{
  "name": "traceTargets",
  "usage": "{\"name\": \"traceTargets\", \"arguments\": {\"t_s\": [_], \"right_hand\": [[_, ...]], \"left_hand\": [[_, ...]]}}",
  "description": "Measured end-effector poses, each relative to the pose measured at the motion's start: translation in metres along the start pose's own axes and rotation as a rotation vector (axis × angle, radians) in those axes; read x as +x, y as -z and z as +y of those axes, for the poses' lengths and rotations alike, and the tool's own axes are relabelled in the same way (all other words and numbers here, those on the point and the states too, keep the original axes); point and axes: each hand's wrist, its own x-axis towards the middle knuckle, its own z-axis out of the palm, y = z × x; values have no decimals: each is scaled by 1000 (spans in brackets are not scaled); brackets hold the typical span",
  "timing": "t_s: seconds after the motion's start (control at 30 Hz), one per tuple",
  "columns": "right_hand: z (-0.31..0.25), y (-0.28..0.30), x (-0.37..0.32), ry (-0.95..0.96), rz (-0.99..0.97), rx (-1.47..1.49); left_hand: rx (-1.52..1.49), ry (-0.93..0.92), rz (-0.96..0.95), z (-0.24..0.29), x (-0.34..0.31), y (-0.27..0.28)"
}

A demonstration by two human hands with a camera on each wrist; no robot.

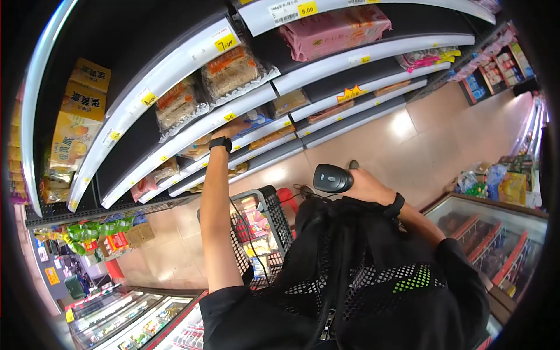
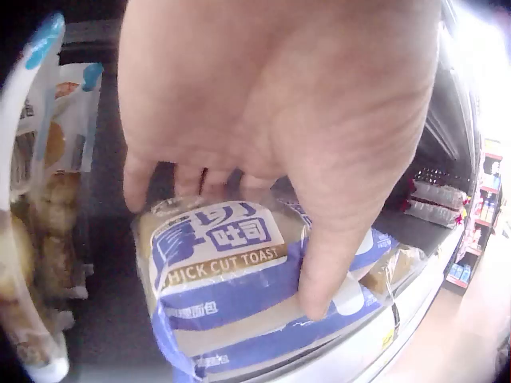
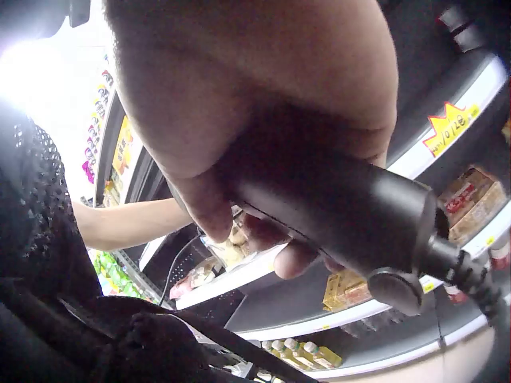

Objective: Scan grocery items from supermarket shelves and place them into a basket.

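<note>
One left grip [image 2: 279, 112] grasps "THICK CUT TOAST" bread [image 2: 227, 279], one right grip [image 3: 263, 88] a scanner [image 3: 335, 207].

The head view is bright and fairly crisp, glare spotting the floor [image 1: 373, 140], shelf edges [image 1: 186, 60] bowed towards black corners. The 2 wrist views are softer: the left dim around the toast pack [image 2: 231, 279], washed out at right; the right flares white upper left, the scanner [image 3: 335, 211] shadowed.

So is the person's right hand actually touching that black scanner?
Touching. The right wrist view shows it plainly: the right hand has its fingers curled round the handle of the black scanner.
</note>
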Motion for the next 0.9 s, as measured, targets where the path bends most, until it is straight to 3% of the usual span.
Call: {"name": "traceTargets", "arguments": {"t_s": [0.07, 0.1, 0.37, 0.43, 0.5, 0.6, 0.63, 0.7, 0.73, 0.87, 0.9], "right_hand": [[-6, -8, -9, -43, -14, 12], [-9, -13, -13, -64, -35, 36], [-2, -40, -19, -18, 40, 85], [-4, -40, -22, -16, 26, 121], [-18, -32, -20, -69, -15, 100], [-13, -30, -11, -82, -51, 105], [-9, -28, -8, -69, -52, 82], [1, -25, -2, -29, -85, 99], [7, -24, 1, 2, -89, 125], [24, -15, 23, 28, -237, 17], [21, -10, 28, 42, -282, 21]], "left_hand": [[-29, -93, -68, -5, 11, -2], [37, -47, -187, 12, 5, 19], [58, -122, 62, 28, 1, 9], [-161, -175, 8, 0, 26, -23], [-159, -118, -42, 21, 3, -5], [9, -46, 84, 20, -7, -16], [76, -87, 363, 20, -20, -26], [30, -58, 331, 22, -35, -17], [83, -136, 609, 27, -50, -20], [-330, 19, 595, 41, -135, -28], [-465, 127, 524, 43, -163, -37]]}}
